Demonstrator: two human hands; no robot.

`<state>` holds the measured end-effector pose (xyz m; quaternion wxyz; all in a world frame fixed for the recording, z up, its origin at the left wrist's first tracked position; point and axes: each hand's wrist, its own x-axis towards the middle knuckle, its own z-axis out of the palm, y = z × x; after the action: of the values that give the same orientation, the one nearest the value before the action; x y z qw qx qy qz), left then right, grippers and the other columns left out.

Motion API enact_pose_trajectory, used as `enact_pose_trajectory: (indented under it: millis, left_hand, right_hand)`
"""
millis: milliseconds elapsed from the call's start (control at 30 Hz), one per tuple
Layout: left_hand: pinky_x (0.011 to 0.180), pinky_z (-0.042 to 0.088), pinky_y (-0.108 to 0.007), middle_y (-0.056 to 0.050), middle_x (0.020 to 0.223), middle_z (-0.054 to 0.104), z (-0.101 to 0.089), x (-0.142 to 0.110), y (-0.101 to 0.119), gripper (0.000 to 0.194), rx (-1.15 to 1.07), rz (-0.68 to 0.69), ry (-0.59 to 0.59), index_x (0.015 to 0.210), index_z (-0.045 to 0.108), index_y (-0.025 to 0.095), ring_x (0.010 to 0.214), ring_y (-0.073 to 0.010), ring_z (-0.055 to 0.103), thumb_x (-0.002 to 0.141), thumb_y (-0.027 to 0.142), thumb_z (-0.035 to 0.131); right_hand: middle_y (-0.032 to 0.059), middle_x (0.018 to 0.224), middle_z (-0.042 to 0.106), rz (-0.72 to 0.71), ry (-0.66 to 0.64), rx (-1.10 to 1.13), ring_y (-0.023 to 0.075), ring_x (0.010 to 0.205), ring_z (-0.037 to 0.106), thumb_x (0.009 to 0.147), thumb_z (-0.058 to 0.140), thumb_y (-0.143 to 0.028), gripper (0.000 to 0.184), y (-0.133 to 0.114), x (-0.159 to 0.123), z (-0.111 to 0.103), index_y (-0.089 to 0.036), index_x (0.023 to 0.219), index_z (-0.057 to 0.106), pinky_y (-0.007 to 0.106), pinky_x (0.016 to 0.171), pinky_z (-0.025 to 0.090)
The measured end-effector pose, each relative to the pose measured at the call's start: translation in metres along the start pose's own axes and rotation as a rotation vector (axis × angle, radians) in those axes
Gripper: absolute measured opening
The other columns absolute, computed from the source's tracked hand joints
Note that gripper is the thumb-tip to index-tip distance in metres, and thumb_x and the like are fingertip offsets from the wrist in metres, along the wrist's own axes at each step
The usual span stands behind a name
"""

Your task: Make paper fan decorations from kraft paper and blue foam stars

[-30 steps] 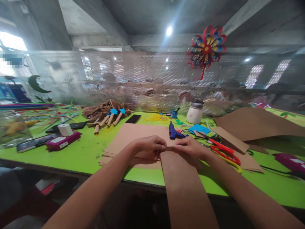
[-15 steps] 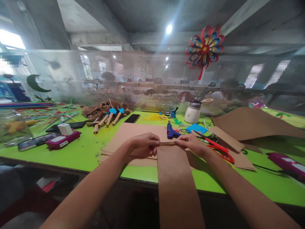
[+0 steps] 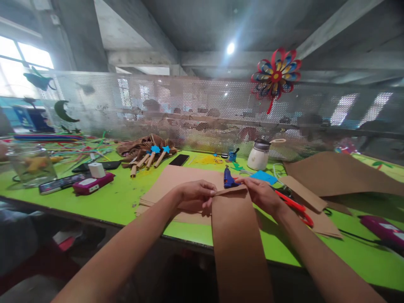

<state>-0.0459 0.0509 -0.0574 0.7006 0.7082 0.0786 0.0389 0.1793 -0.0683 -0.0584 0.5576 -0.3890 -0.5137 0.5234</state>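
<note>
A long strip of brown kraft paper point(image 3: 236, 235) hangs over the table's front edge, its top end folded into a narrow flap. My left hand point(image 3: 198, 193) pinches the left end of that fold between thumb and fingers. At the fold's right end, my right hand point(image 3: 260, 193) has its fingers bent over the paper's corner, the thumb mostly hidden. Just beyond the fold stands a blue glue gun point(image 3: 228, 179). Under and behind my left hand lies a stack of brown paper sheets point(image 3: 170, 179). Red-handled scissors point(image 3: 293, 204) lie beside my right hand, partly covered by it.
On the green table point(image 3: 123, 206) are a glass jar point(image 3: 30, 168), a purple box with a white plug point(image 3: 93, 183), a black phone point(image 3: 179, 160), paper flower bundles point(image 3: 148, 151), a white jar point(image 3: 258, 155) and a large brown sheet point(image 3: 334, 172). A perforated panel point(image 3: 195, 97) stands behind.
My right hand has shifted from pinching the fold to bending over its right corner. The folded flap looks wider and more tilted. The whole view has shifted slightly.
</note>
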Motion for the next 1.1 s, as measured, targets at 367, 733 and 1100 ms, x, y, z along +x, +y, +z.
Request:
enact_pose_trajectory:
  millis: [367, 733, 1100]
  left_hand:
    - [0.062, 0.044, -0.021, -0.004, 0.07, 0.065, 0.036, 0.011, -0.008, 0.015, -0.382, -0.035, -0.064, 0.086, 0.064, 0.009, 0.063, -0.0104, 0.06, 0.074, 0.019, 0.067]
    - [0.061, 0.038, -0.022, -0.002, 0.07, 0.06, 0.006, 0.017, 0.003, 0.029, 0.08, 0.148, 0.399, 0.09, 0.065, 0.012, 0.063, -0.0099, 0.053, 0.079, 0.038, 0.058]
    - [0.059, 0.035, -0.022, -0.003, 0.068, 0.063, 0.027, 0.017, -0.004, 0.027, 0.792, 0.06, 0.425, 0.074, 0.068, 0.012, 0.065, -0.0138, 0.052, 0.077, 0.034, 0.052]
  right_hand:
    - [0.0078, 0.083, 0.066, -0.037, -0.222, -0.246, 0.0208, 0.074, 0.06, 0.066, 0.073, -0.026, 0.015, -0.003, -0.007, 0.023, -0.018, 0.079, 0.07, 0.033, 0.067, 0.047]
    - [0.0021, 0.072, 0.057, -0.039, -0.236, -0.738, 0.0142, 0.068, 0.05, 0.085, 0.049, -0.04, 0.031, 0.005, 0.001, 0.007, -0.014, 0.075, 0.063, 0.025, 0.061, 0.038]
    - [0.0051, 0.075, 0.065, -0.215, -0.103, -1.178, 0.0161, 0.069, 0.054, 0.087, 0.046, -0.032, 0.027, 0.028, 0.011, 0.022, -0.016, 0.077, 0.065, 0.026, 0.063, 0.039]
